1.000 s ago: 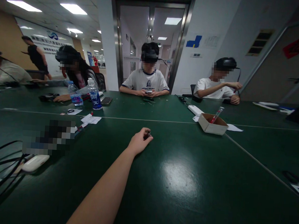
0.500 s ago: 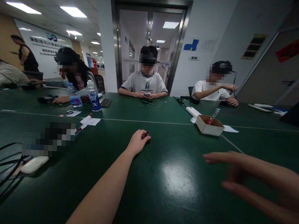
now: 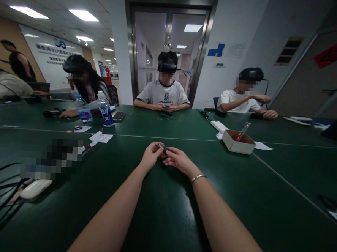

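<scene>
Over the middle of the green table (image 3: 162, 224), my two hands meet at a small dark object with a shiny end (image 3: 164, 149). Its kind is too small to make out, and fingers cover part of it. My left hand (image 3: 150, 156) pinches it from the left between thumb and fingers. From the right, my right hand (image 3: 180, 160) grips its dark end with thumb and forefinger, the other fingers curled below. A silver bracelet (image 3: 199, 177) circles my right wrist.
An open cardboard box (image 3: 238, 146) holding a clear tube with red stands right of my hands. Two water bottles (image 3: 105, 110) stand back left. Cables (image 3: 3, 186) and a white device (image 3: 36, 188) lie at left. Several people wearing headsets sit around the table.
My right hand has come in from the lower right, where it was open, and now grips the small dark object. My left hand still holds it, now turned to show its shiny end.
</scene>
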{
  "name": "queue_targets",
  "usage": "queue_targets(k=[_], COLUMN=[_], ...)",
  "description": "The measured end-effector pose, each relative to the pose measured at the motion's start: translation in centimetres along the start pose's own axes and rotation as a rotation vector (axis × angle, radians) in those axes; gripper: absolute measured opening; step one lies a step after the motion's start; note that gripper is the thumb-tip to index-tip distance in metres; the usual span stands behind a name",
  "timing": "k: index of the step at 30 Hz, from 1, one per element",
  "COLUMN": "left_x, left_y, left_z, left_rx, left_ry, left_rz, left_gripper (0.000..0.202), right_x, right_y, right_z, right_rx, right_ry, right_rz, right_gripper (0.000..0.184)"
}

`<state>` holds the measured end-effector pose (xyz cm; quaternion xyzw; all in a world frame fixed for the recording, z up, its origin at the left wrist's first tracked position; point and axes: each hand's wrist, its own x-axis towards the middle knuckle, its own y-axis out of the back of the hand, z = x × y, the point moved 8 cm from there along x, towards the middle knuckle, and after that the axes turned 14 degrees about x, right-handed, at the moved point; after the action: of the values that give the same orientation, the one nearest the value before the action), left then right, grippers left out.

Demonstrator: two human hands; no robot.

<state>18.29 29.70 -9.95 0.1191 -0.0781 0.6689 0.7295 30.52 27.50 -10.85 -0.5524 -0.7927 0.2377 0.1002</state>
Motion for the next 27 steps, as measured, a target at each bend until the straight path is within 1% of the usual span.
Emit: queue_targets(k=[2, 5, 7, 9, 14, 23, 27], left_x=[-0.2, -0.5, -0.6, -0.6, -0.4, -0.4, -0.6], left_y=[-0.3, -0.5, -0.4, -0.2, 0.1, -0.3, -0.4], left_z=[0.2, 0.5, 0.6, 0.5, -0.1, 0.0, 0.2], left_rx=[0.038, 0.131, 0.173, 0.187, 0.181, 0.22, 0.209], left_ry=[-0.004, -0.009, -0.012, -0.01, -0.002, -0.01, 0.002], left_rz=[-0.051, -0.102, -0.107, -0.087, -0.041, -0.09, -0.101], left_gripper=[0.037, 0.032, 0.029, 0.028, 0.03, 0.029, 0.03], right_x=[-0.1, -0.5, -0.6, -0.6, -0.5, -0.5, -0.6], right_y=[0.6, 1.5, 2.1, 2.5, 2.3, 2.2, 2.1], right_z=[-0.1, -0.5, -0.9, -1.1, -0.9, -0.9, -0.8], right_rx=[0.039, 0.056, 0.071, 0.076, 0.059, 0.059, 0.071], right_ry=[0.062, 0.112, 0.147, 0.169, 0.173, 0.159, 0.141], right_rz=[0.009, 0.018, 0.043, 0.054, 0.023, 0.028, 0.031], right_gripper=[0.02, 0.023, 0.026, 0.029, 0.033, 0.033, 0.03])
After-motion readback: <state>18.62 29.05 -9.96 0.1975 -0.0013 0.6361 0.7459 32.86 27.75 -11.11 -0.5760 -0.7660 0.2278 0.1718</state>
